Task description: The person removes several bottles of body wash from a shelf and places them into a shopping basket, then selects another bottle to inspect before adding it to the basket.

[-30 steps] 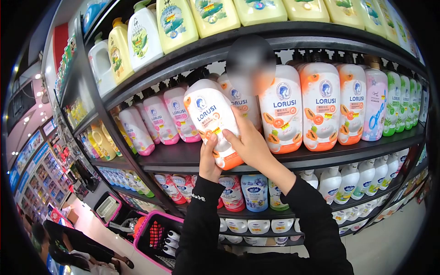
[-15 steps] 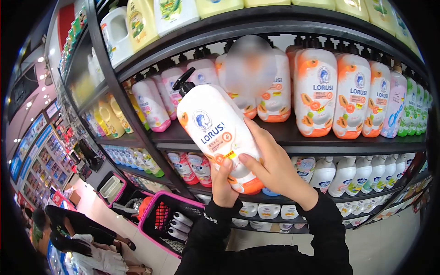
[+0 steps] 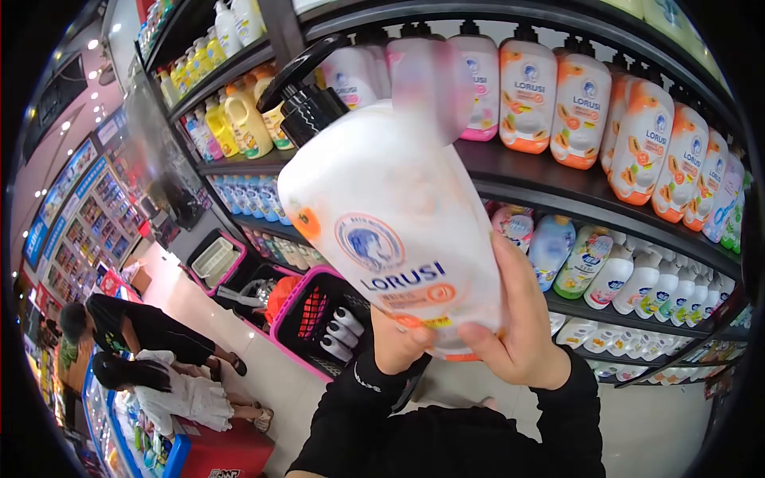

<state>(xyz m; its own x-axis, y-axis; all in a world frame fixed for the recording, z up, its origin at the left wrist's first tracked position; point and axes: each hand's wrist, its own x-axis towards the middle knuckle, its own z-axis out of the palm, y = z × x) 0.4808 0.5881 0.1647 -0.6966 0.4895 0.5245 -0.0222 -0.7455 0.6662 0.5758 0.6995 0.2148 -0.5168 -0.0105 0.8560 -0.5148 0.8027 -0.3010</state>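
Note:
A large white pump bottle (image 3: 398, 231) with a black pump top and orange fruit print is held up close before me, tilted to the left. Its label reads LORUSI. My left hand (image 3: 398, 338) grips the lower left side, thumb on the front. On the lower right side, my right hand (image 3: 522, 327) is wrapped round it, thumb across the front and the other fingers mostly hidden behind. Matching orange-based bottles (image 3: 527, 95) stand on the shelf (image 3: 550, 163) behind it.
Lower shelves carry lotion and detergent bottles (image 3: 586, 259). On the floor at left stands a black basket with a pink rim (image 3: 275, 331), holding several white bottles. Another pink-rimmed basket (image 3: 213, 263) is beyond it. Two people (image 3: 151, 334) stand at a blue-edged bin, lower left.
The bottle has come up and closer, so it looks larger, with both hands still on it. My view has turned left, and the shelves appear shifted.

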